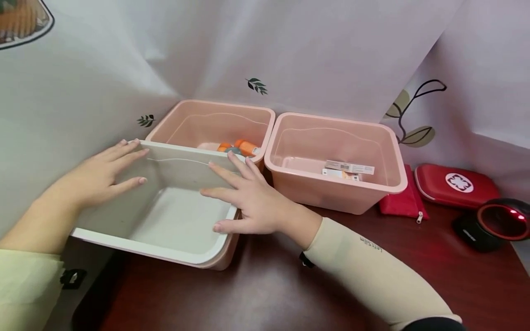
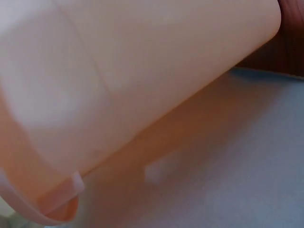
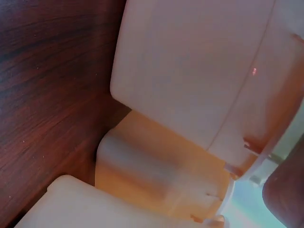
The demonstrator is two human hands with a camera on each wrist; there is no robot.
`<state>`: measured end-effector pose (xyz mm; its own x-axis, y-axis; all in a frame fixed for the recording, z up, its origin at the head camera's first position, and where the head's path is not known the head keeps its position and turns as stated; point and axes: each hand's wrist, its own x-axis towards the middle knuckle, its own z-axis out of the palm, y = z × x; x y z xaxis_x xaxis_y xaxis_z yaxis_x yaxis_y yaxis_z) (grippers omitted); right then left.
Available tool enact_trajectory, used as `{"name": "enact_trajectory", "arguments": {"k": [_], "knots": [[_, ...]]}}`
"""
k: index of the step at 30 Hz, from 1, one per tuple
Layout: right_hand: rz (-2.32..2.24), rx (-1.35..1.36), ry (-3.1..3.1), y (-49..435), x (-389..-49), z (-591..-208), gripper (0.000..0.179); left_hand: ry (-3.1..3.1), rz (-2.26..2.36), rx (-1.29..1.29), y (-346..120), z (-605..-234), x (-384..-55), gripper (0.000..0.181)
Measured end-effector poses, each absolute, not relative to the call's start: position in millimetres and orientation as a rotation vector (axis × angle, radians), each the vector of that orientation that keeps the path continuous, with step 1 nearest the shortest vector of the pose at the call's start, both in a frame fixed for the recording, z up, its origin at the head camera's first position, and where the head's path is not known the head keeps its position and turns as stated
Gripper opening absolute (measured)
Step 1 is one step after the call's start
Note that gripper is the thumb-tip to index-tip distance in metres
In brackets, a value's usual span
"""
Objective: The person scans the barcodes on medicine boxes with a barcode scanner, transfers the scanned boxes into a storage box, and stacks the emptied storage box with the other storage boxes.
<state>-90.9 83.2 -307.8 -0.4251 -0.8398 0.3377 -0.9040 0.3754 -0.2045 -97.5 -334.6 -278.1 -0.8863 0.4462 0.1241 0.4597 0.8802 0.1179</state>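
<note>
A pale bin [image 1: 178, 211] with a light rim stands nearest on the dark red-brown table, its inside bare. My left hand [image 1: 97, 174] lies at its left side, fingers straight toward the far rim and thumb stretched out over the opening. Over the right rim spreads my right hand [image 1: 256, 202], fingers straight and apart. Neither hand grips anything. The bin's outer wall [image 2: 156, 57] fills much of the left wrist view. In the right wrist view, bin walls [image 3: 190, 71] stand close together, and part of the hand [image 3: 287, 190] shows at the right edge.
Behind is a pink bin [image 1: 223, 108] holding an orange bottle [image 1: 248, 148]. Another pink bin [image 1: 335, 184] to its right holds small flat boxes [image 1: 349, 168]. Farther right lie a red pouch [image 1: 403, 197], a red case [image 1: 476, 184] and a black round device [image 1: 497, 220]. White curtain-like sheets close off the back.
</note>
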Motion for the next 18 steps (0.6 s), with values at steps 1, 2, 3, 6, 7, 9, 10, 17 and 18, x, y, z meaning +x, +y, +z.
{"name": "enact_trajectory", "arguments": {"k": [1, 2, 3, 6, 7, 9, 10, 17, 18], "knots": [[0.54, 1.572, -2.468, 84.1, -91.4, -306.4, 0.069, -2.961, -0.214, -0.711, -336.4, -277.1, -99.1, 0.074], [0.547, 1.572, -2.481, 86.0, -91.9, -304.8, 0.069, -2.964, -0.204, -0.71, -338.5, -276.3, -100.8, 0.074], [0.553, 1.572, -2.491, 89.3, -92.9, -303.2, 0.069, -2.971, -0.196, -0.71, -340.9, -275.6, -102.5, 0.075], [0.58, 1.562, -2.485, 107.7, -97.7, -299.3, 0.071, -2.993, -0.161, -0.7, -349.9, -274.0, -107.7, 0.077], [0.591, 1.554, -2.479, 117.0, -99.2, -298.0, 0.073, -2.996, -0.144, -0.701, -353.3, -274.1, -109.1, 0.079], [0.605, 1.534, -2.475, 139.8, -101.4, -295.2, 0.075, -2.992, -0.092, -0.7, -361.9, -276.0, -109.9, 0.082], [0.605, 1.521, -2.474, 152.1, -102.6, -293.8, 0.073, -2.993, -0.065, -0.694, -365.7, -276.7, -109.2, 0.082], [0.58, 1.365, -2.575, 241.0, -98.4, -279.9, 0.067, -3.046, 0.131, -0.596, -374.7, -272.9, -99.9, 0.084], [0.567, 1.343, -2.594, 252.8, -97.3, -278.8, 0.067, -3.066, 0.122, -0.576, -373.0, -271.3, -98.3, 0.083]]}}
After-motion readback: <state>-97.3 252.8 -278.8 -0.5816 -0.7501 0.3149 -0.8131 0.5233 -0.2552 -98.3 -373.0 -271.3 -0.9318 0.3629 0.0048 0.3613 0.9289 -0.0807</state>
